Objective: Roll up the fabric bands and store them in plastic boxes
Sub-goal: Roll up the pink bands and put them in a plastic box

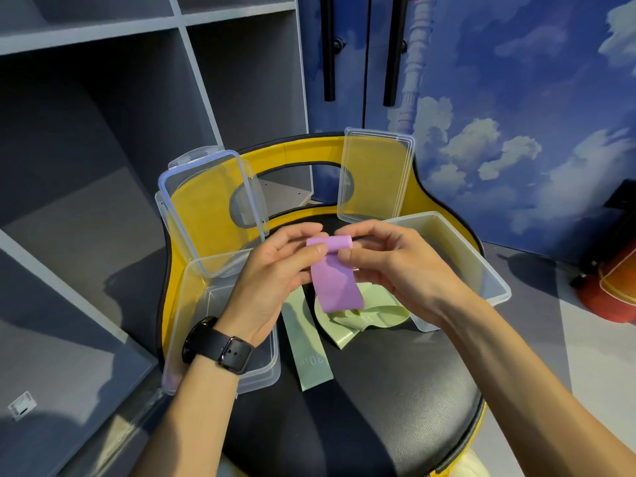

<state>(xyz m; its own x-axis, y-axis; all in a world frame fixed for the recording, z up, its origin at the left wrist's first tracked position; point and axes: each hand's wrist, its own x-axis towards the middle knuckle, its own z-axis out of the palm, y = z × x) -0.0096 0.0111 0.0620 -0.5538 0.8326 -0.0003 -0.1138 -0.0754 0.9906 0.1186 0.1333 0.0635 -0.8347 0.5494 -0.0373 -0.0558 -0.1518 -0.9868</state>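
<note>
Our left hand [275, 270] and right hand [385, 266] pinch the purple band [335, 277] at its rolled top, the roll lying crosswise and its loose tail hanging toward us over green bands [364, 315] on the seat [378, 390], between two open boxes [457, 256].

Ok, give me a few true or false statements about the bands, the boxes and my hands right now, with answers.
1. Both hands hold the purple band. True: the left hand and right hand pinch its rolled top.
2. The purple band is fully rolled. False: a flat tail hangs below the roll.
3. Green bands lie on the seat. True.
4. The left box has its lid shut. False: the lid stands open.
5. The right box holds a rolled band. False: none shows in it.
</note>
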